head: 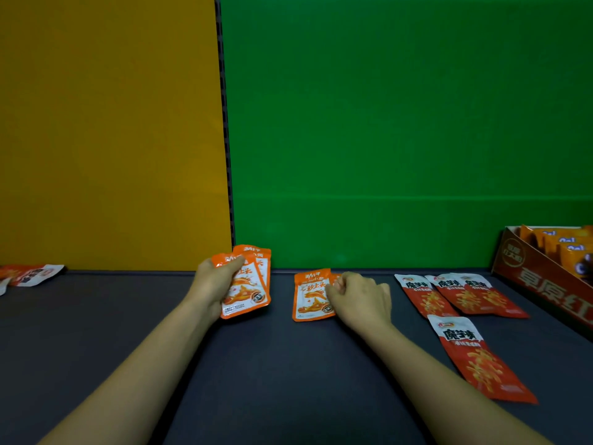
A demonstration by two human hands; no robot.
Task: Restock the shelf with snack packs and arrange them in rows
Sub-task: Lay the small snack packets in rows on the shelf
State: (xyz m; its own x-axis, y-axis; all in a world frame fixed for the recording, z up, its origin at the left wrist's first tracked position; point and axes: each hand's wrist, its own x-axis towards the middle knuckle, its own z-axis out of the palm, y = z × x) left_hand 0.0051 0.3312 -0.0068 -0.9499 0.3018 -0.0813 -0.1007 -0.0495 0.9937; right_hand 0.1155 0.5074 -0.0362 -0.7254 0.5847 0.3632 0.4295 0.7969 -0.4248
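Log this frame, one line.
left hand: grips fanned orange snack packs | right hand: on flat orange pack, grip unclear | red-white packs: four flat, right | cardboard box: far right

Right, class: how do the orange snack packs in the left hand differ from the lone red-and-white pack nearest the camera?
The orange foil snack packs are mostly orange; the red-and-white foil pack is red with a white top. The orange packs are gripped, fanned, in the left hand; the red-and-white pack lies flat, untouched, on the dark shelf. The red-and-white pack looks longer and narrower than the orange ones. Both are flat printed pouches.
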